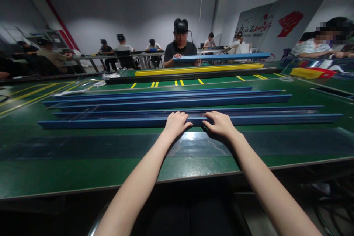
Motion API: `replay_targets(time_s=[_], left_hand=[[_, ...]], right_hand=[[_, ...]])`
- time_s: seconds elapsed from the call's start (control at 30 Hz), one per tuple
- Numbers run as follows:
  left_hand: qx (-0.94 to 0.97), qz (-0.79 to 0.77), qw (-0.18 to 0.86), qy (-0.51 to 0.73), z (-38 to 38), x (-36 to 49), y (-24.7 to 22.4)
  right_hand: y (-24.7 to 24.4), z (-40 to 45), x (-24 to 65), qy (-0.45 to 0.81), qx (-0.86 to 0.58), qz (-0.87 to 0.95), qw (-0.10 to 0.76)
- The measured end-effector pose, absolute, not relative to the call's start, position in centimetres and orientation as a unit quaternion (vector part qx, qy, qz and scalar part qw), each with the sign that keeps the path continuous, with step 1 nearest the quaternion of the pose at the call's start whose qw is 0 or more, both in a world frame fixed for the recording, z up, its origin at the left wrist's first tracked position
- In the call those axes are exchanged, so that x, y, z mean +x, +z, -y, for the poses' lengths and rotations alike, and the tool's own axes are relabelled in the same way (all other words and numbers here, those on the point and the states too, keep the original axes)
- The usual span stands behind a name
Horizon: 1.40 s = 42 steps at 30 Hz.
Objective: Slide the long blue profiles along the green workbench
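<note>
A long blue strip (pixel 110 123) lies crosswise on the green table (pixel 91 177). Near its middle, my left hand (pixel 177 122) has its fingers over the top edge and its thumb on the near side. My right hand (pixel 218 122) grips the same strip a little to the right in the same way, a short gap between the two. Just behind lie several more blue strips (pixel 177 102). Between the strip and the table's front edge a clear plastic sheet (pixel 110 145) lies flat, shining under the light.
Beyond the blue strips are a black strip (pixel 166 78) and a yellow strip (pixel 199 70). Across the table a person (pixel 179 48) holds a light blue strip (pixel 235 56). Yellow and red items (pixel 312 73) lie at the right, near another person.
</note>
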<state>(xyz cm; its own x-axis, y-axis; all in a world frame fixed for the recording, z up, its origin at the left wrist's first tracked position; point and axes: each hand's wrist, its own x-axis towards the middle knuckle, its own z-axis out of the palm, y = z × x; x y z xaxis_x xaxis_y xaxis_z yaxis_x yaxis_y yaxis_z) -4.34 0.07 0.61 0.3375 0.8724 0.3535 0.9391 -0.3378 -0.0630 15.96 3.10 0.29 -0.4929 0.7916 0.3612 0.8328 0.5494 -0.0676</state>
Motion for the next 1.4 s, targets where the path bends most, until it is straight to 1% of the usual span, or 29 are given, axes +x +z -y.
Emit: replay_targets(time_s=[0.2, 0.4, 0.73, 1.2, 1.4], left_hand=[[-0.806, 0.563, 0.129, -0.130, -0.08, -4.33, 0.59], [-0.805, 0.565, 0.128, -0.126, -0.14, -4.30, 0.65], [-0.800, 0.577, 0.115, -0.119, 0.12, -4.16, 0.95], [-0.801, 0.575, 0.114, -0.122, 0.03, -4.27, 0.84], [-0.800, 0.580, 0.104, -0.114, -0.02, -4.31, 0.95]], right_hand=[[0.43, -2.95, 15.91, -0.049, -0.479, 0.857, 0.185], [0.49, -3.04, 16.13, -0.046, -0.499, 0.849, 0.166], [0.58, -3.00, 16.05, -0.050, -0.510, 0.843, 0.163], [0.31, -3.07, 16.14, -0.053, -0.498, 0.848, 0.175], [0.32, -3.14, 16.17, -0.052, -0.499, 0.849, 0.166]])
